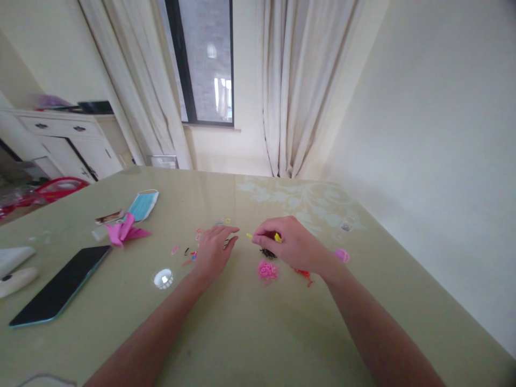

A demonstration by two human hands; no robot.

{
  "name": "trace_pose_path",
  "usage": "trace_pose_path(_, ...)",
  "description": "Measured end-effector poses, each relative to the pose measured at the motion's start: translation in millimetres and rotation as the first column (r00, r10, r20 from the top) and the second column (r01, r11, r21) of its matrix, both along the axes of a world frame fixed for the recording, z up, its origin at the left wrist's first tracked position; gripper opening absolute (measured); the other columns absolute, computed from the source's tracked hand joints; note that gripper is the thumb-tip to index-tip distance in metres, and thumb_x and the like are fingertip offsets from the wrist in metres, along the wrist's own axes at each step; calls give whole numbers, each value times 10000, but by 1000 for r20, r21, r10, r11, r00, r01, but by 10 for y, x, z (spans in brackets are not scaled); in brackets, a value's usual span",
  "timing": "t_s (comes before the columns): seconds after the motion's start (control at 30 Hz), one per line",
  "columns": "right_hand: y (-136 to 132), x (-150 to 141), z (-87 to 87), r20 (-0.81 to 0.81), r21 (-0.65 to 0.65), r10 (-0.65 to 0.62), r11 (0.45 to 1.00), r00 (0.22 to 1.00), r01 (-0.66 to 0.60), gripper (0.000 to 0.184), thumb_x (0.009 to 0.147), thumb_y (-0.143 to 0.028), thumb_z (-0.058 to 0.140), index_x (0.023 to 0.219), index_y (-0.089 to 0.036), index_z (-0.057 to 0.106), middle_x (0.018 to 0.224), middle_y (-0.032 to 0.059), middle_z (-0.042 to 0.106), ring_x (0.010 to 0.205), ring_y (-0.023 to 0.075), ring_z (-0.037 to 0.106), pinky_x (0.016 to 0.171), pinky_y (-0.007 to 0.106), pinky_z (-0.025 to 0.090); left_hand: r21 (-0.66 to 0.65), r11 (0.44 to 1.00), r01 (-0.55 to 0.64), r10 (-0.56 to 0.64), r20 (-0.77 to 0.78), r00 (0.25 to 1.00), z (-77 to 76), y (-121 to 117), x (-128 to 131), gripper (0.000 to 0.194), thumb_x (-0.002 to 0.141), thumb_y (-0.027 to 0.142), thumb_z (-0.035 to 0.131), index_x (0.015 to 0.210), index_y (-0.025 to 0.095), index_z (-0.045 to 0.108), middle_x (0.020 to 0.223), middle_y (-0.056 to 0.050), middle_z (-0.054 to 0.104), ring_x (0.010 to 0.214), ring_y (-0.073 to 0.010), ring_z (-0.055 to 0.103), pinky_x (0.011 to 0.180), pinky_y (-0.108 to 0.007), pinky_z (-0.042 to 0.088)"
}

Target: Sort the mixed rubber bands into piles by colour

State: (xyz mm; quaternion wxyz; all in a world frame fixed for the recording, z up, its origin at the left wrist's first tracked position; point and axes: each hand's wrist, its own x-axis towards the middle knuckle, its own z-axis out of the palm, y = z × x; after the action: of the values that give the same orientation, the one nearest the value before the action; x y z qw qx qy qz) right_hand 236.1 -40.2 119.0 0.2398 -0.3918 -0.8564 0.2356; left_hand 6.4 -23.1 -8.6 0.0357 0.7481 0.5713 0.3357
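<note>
My right hand (288, 243) is closed in a pinch on a small yellow tool (277, 237) whose tip points left. My left hand (214, 250) rests on the green table (250, 333) with fingers stretched out, touching small loose rubber bands (197, 236) of mixed colours. A pink pile of bands (267, 270) lies just in front of my right hand, a black pile (267, 252) is partly hidden under it, and red bands (303, 274) lie by my right wrist.
A dark tablet (64, 285) lies at the left. A pink paper shape (124, 231), a blue face mask (143, 206) and a small pink lump (342, 255) sit on the table. White objects (16, 269) are at the left edge. The wall is close on the right.
</note>
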Motion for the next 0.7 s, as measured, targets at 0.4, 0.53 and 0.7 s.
trace_pose_path(0.4, -225, 139, 282, -122, 24, 121, 993, 985, -118, 216, 1039, -198, 638, 891, -204, 795, 825, 5, 784, 752, 144, 695, 722, 243, 486, -207, 958, -200, 109, -381, 918, -106, 86, -127, 296, 1057, 246, 503, 1225, 194, 741, 1281, -140, 735, 1196, -322, 665, 1039, -458, 482)
trace_pose_path(0.53, -251, 172, 305, -132, 39, 122, 992, 984, -118, 207, 1040, -148, 631, 923, -192, 795, 845, 4, 784, 766, 132, 698, 727, 227, 486, -209, 957, -203, 120, -351, 928, -106, 115, -137, 312, 1058, 228, 493, 1208, 207, 766, 1249, -128, 749, 1178, -320, 677, 1051, -463, 472)
trace_pose_path(0.7, -299, 186, 332, -131, 55, 123, 992, 984, -117, 206, 1040, -118, 632, 942, -198, 795, 842, -17, 775, 763, 112, 692, 726, 208, 477, -196, 964, -182, 104, -352, 930, -91, 93, -130, 303, 1055, 214, 479, 1088, 218, 781, 1165, -113, 764, 1116, -314, 696, 1028, -464, 470)
